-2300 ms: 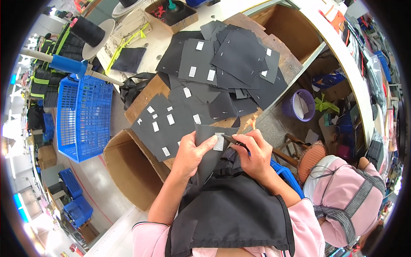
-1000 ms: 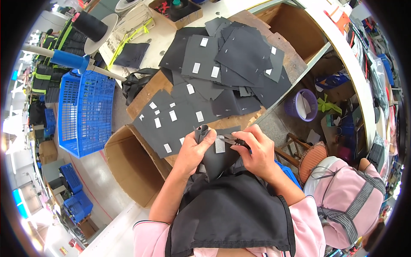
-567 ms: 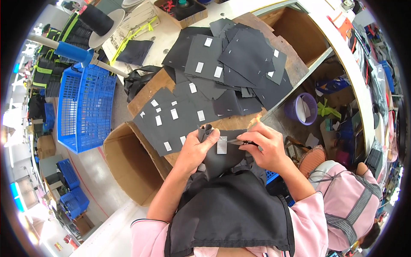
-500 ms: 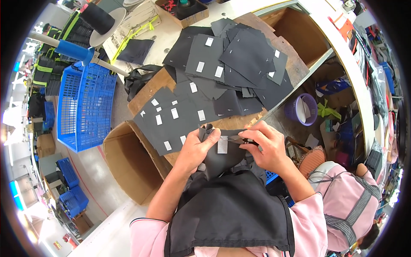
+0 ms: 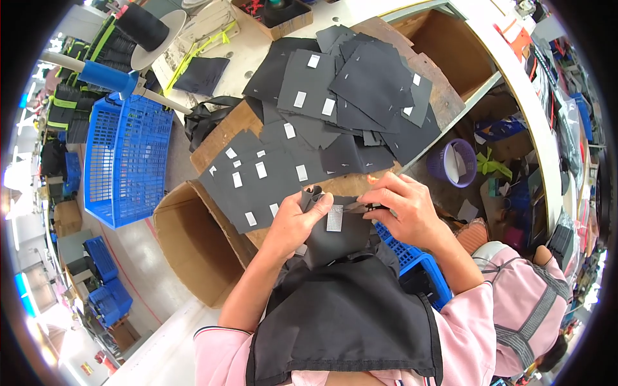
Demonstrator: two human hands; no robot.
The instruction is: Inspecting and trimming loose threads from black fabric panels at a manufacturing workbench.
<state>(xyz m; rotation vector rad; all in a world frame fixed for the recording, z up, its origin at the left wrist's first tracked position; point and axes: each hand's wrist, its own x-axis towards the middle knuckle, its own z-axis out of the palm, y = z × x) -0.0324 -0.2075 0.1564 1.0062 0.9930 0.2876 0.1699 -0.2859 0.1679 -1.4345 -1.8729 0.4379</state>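
My left hand (image 5: 295, 224) grips a dark grey fabric piece (image 5: 338, 243) in front of my apron, thumb on top and its upper left edge bunched in the fingers. A small white mesh-like patch (image 5: 335, 218) shows on it beside the thumb. My right hand (image 5: 407, 207) is closed round small dark-handled thread snips (image 5: 362, 207), whose thin metal blades point left toward the patch. The blade tips are too small to tell whether they touch the fabric. Beyond my hands, grey panels (image 5: 277, 149) with white patches lie spread on a wooden board.
More dark panels (image 5: 373, 83) are piled farther back. An open cardboard box (image 5: 187, 257) stands at the left, with a blue crate (image 5: 129, 161) beyond it. Another blue basket (image 5: 425, 264) sits below my right forearm. A person in pink (image 5: 528, 302) is close at the right.
My right hand with the snips has shifted slightly right and up, away from the patch. The blue basket beneath it shows more. My left hand keeps its hold on the fabric piece.
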